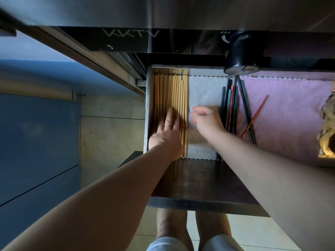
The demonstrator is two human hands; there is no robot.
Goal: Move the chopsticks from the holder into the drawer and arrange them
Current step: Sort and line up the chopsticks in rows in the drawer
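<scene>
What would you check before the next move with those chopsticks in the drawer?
1. Wooden chopsticks lying side by side against the drawer's left wall: ok.
2. Left hand flat on the wooden row, steadying it: ok.
3. Right hand free of chopsticks: cannot tell, fingers blurred.
4. Dark chopsticks grouped neatly: not ok, a few splay apart.
5. Red chopstick in line with the others: not ok, it lies slanted on the pink cloth.
6. Black holder emptied: cannot tell.
</scene>
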